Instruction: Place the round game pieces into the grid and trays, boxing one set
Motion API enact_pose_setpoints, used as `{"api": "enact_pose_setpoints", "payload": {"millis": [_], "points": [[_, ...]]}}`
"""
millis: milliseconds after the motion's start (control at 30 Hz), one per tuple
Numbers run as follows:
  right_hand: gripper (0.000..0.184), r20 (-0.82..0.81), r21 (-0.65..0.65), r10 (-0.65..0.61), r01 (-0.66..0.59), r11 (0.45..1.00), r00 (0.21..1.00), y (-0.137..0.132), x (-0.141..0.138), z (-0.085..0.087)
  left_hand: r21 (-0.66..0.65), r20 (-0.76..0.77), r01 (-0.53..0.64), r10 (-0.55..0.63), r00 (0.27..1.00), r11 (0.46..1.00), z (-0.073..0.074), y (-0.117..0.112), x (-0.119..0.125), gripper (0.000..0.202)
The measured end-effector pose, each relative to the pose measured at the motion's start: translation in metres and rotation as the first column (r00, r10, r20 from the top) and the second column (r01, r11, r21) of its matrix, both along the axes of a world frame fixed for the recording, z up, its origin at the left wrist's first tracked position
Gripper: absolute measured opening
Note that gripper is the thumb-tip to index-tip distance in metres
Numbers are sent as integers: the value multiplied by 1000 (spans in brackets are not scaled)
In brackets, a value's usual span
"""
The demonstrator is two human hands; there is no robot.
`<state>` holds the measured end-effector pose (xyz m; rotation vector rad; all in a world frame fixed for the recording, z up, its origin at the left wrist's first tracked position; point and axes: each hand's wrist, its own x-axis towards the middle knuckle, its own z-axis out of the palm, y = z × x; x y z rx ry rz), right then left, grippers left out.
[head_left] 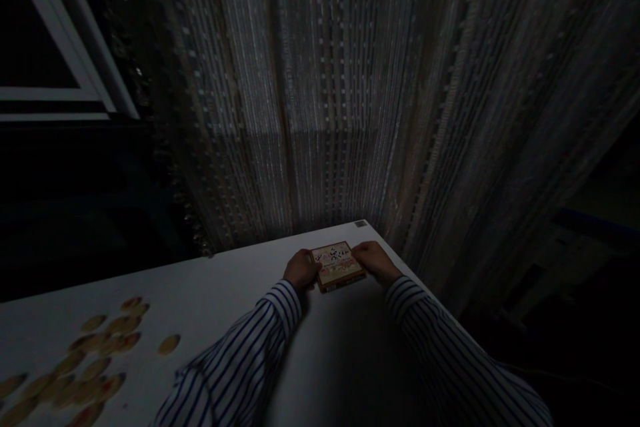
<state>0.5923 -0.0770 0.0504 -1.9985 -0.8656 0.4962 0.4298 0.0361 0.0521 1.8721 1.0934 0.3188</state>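
A small square printed box (336, 265) lies flat on the white table (215, 293) near its far right corner. My left hand (301, 269) grips the box's left edge with curled fingers. My right hand (373, 258) grips its right edge the same way. Both arms wear striped white sleeves and reach forward from the bottom of the view. The light is dim, so the print on the box is hard to read.
Several round yellowish discs (95, 353) lie scattered on the table at the left. A pale beaded curtain (325, 93) hangs behind the table. A window frame (65, 47) shows at the upper left. The table's right edge drops into darkness.
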Motion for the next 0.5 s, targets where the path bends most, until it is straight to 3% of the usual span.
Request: {"api": "enact_pose_setpoints", "payload": {"millis": [233, 500], "points": [[20, 293, -100, -42, 74, 992, 955, -4, -10, 8, 60, 15, 37, -38, 999, 998, 4, -4, -3, 71], [28, 523, -166, 37, 60, 984, 852, -12, -25, 11, 185, -38, 103, -97, 995, 977, 9, -6, -5, 43]]}}
